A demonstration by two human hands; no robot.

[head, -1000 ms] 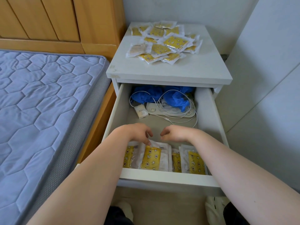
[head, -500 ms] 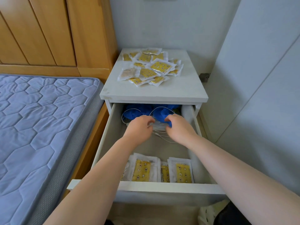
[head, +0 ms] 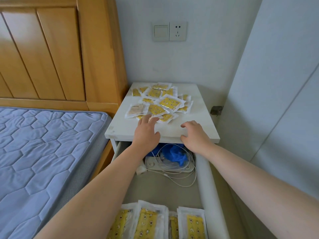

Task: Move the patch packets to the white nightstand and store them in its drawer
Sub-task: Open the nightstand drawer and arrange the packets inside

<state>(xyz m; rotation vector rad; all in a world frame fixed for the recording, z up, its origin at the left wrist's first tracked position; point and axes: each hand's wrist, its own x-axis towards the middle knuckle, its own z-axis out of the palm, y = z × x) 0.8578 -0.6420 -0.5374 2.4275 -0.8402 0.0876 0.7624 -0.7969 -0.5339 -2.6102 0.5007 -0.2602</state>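
1. Both hands have come up out of the drawer (head: 205, 178) since half a second ago and now reach over the top of the white nightstand (head: 198, 116).
2. At far left a blue quilted mattress (head: 43, 152) lies against a wooden headboard (head: 51, 49).
3. Left hand (head: 146, 133): fingers stretched out nearly straight, tips at the near edge of the pile and gripping nothing.
4. Loose patch packets (head: 160, 102) lie heaped and overlapping on the back half of the nightstand top.
5. Below, the drawer stands pulled out; a row of packets (head: 148, 221) sits at its front, with a blue bag (head: 174, 152) and a white cable (head: 186, 180) at its back.
6. Right hand (head: 195, 135): fingers loosely bent over the bare front edge of the top, holding nothing, apart from the pile.
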